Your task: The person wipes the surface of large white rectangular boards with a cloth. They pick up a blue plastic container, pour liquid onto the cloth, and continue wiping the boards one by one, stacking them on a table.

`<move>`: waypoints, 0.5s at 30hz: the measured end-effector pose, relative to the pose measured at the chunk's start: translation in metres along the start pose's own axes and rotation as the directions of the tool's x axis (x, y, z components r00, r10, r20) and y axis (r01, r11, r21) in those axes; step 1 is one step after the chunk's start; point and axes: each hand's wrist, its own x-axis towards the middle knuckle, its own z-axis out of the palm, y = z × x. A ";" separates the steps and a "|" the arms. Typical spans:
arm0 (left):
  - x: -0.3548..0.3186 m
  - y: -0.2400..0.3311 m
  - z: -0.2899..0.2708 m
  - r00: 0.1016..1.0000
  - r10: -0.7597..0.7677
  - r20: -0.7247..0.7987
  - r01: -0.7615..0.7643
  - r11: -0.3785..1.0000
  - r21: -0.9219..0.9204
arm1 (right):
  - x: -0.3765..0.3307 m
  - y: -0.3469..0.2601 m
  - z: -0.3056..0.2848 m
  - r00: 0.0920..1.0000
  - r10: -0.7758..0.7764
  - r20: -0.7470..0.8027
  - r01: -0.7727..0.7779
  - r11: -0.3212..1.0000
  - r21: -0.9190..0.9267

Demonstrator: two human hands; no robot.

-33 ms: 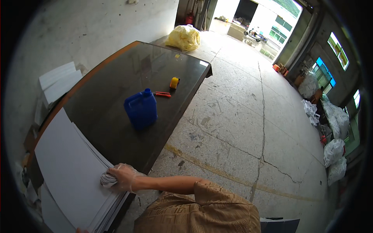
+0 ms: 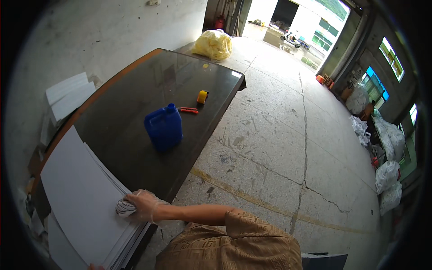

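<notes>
The rumpled pale wad (image 2: 125, 208), apparently cloth, sits at the right side of the stack of white sheets (image 2: 85, 193), clamped in the gloved right hand (image 2: 145, 206). The left hand (image 2: 95, 267) barely shows at the stack's near end; its grip I cannot tell. The stack's upper face looks plain, so how much is done or left does not show. Beyond the stack, a blue jug (image 2: 164, 129) stands on the dark table (image 2: 126, 99).

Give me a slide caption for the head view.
Gloved right hand holding a striped wad on white sheets, blue jug farther along the dark table.
</notes>
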 end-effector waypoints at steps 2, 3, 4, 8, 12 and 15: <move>0.002 0.014 -0.005 1.000 0.012 0.005 -0.012 1.000 -0.010 | 0.001 0.001 0.004 0.996 -0.038 -0.077 0.042 0.998 0.044; 0.001 0.016 -0.008 1.000 0.010 0.009 -0.009 1.000 -0.009 | 0.002 -0.005 0.001 0.998 -0.010 -0.069 0.016 0.997 0.081; 0.000 0.014 -0.008 1.000 -0.007 0.009 0.007 1.000 -0.003 | 0.002 -0.013 -0.004 0.998 0.018 -0.060 -0.011 0.993 0.118; 0.004 0.018 -0.013 0.997 -0.077 0.027 0.077 0.997 -0.004 | 0.011 -0.021 -0.017 0.994 0.101 0.027 -0.104 0.908 0.405; 0.010 0.028 -0.019 0.997 -0.079 -0.011 0.079 0.996 0.045 | 0.020 -0.037 -0.024 0.986 -0.012 0.166 -0.134 0.527 0.839; 0.008 0.001 0.004 0.996 -0.087 -0.036 0.087 0.996 -0.014 | 0.024 -0.047 -0.024 0.978 -0.117 0.175 -0.098 0.482 0.871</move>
